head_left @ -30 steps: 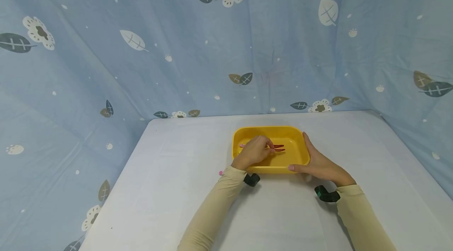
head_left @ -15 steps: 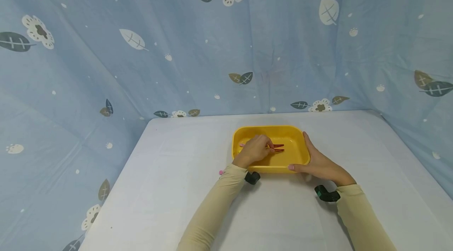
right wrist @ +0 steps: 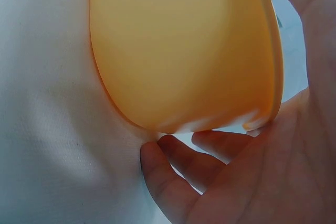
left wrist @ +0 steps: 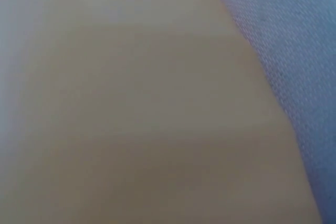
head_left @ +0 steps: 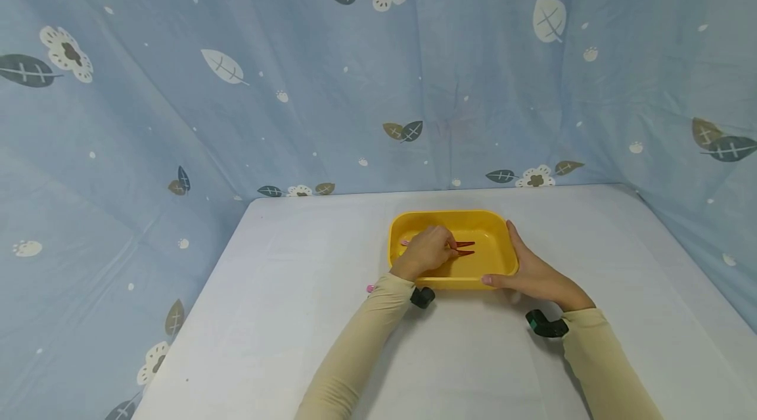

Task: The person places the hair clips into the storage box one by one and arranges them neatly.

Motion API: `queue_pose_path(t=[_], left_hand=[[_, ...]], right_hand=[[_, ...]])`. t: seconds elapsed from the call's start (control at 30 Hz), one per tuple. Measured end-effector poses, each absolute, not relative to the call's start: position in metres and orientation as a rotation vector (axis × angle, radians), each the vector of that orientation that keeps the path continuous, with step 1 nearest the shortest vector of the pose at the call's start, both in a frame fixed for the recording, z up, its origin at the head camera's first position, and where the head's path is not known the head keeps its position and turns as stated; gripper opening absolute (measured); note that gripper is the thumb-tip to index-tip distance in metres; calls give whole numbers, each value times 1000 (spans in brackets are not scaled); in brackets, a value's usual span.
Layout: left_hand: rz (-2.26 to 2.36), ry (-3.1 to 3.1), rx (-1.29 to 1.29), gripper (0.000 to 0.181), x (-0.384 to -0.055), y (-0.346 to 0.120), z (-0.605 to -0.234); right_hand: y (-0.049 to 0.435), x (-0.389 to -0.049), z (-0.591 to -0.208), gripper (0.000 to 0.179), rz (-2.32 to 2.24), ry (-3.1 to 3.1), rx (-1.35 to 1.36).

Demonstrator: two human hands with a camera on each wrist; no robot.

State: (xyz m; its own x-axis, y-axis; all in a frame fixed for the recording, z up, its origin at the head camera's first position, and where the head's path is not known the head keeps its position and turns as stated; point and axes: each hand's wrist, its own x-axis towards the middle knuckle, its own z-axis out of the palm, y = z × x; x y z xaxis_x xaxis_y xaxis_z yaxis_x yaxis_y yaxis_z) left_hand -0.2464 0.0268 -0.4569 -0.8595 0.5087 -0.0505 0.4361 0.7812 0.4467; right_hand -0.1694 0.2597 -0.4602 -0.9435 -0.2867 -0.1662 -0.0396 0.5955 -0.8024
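A yellow plastic tray (head_left: 455, 284) sits on the table. My left hand (head_left: 426, 253) reaches into it from the near left, thumb and fingertips pinched at two slim red pointed pieces (head_left: 466, 253) that stick out to the right; whether they are joined is hidden. A small pink tip (head_left: 405, 242) shows inside the tray, left of that hand. My right hand (head_left: 535, 275) grips the tray's right end, thumb at the near rim. In the right wrist view the fingers (right wrist: 173, 179) lie against the tray's end wall (right wrist: 178, 51). The left wrist view is filled by a blurred yellow surface (left wrist: 157, 87).
A white cloth (head_left: 284, 288) covers the table. A small pink thing (head_left: 370, 288) lies by the left sleeve, mostly hidden. Behind the table hangs a blue patterned curtain (head_left: 331, 98). Dark wrist cameras (head_left: 547, 326) sit under both wrists.
The lower red piece at my left fingertips has shifted slightly, and the gap between the two red tips looks a little wider. The left hand has barely moved; the right hand and tray stay put.
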Motion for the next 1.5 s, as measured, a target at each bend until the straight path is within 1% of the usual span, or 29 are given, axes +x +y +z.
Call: queue_pose_path(t=[0.53,0.93,1.17,1.5], left_hand=[[587,2806,701,15,-244,32,-455],[657,2816,708,15,-243,26,-453],[780,2845,722,19,-236,13,-440],[923,2849,826,32,-218,-25,-408]], right_hand=[[261,-171,-462,133,-1281,2545,-268],[259,-170,-461,133,-1262,2545,-245],[261,-169,-460,133,-1267,2551,-268],[259,-169,-460,134,-1286,2541,-254]])
